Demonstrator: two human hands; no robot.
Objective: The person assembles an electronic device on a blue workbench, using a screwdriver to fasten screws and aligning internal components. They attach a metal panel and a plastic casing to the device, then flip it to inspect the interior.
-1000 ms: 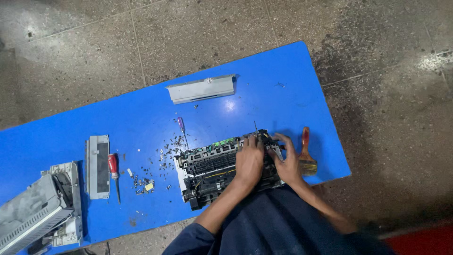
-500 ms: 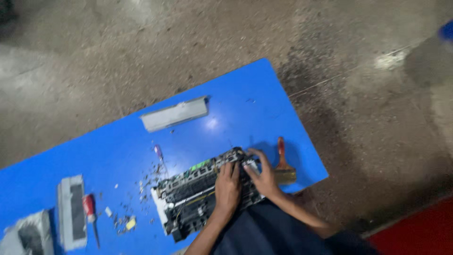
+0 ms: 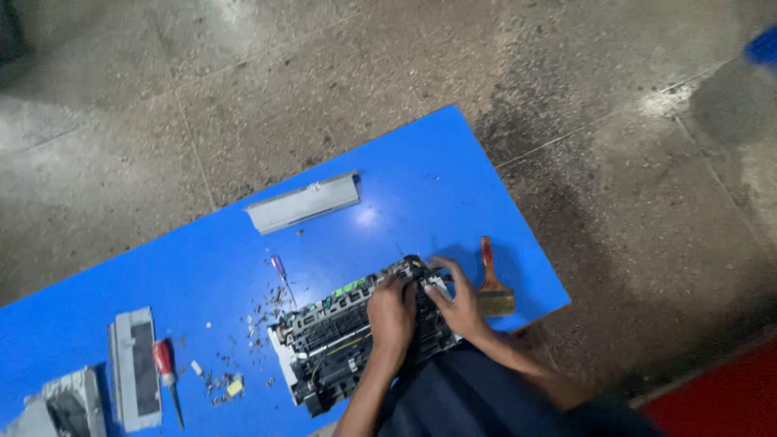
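The middle of the opened grey machine (image 3: 340, 344) is covered by the left hand (image 3: 392, 318) and the right hand (image 3: 458, 304), so what the fingers press on cannot be seen. Both arms are cut off by the bottom edge at 6 o'clock. A grey broken casing (image 3: 57, 405) at 8 o'clock is cut off by the corner. The little bits (image 3: 243, 360) scattered at 7 o'clock are too small to be told apart. A blue shape (image 3: 762, 44) at 2 o'clock is blurred and cut by the edge
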